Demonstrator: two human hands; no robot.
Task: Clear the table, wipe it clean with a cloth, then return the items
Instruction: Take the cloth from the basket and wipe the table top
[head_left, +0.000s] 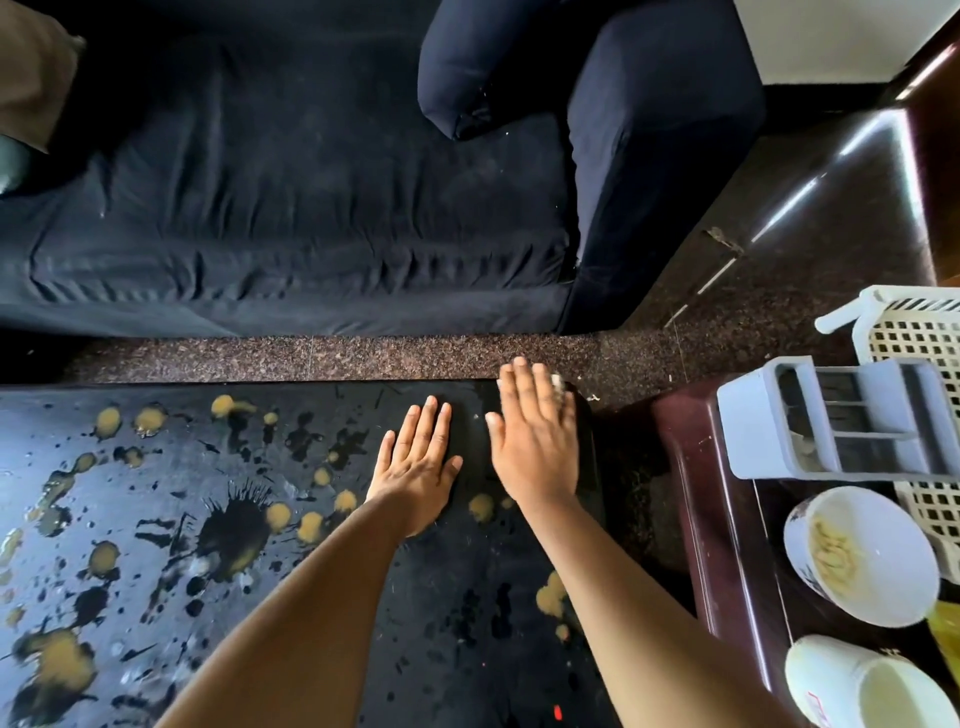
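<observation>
Black and glossy, the table (457, 597) lies with its long axis running left to right across the view, its far edge parallel to the dark sofa (291, 208) beyond a strip of floor. Yellow-brown blotches (278, 514) and dark splashes cover the top. Both forearms reach forward toward the far right corner. The left hand (418, 462) lies palm down on the table, fingers straight and together, pointing away from the person; it holds nothing. The right hand (535, 441) sits just beside it at the corner, palm down, fingers straight, pressing on a pale cloth (559, 383) that shows only as a small edge past the fingertips. To the right, a dark red side table (696, 467) carries a grey rack (841, 421), a white basket (914, 338) and two white bowls (862, 556).
</observation>
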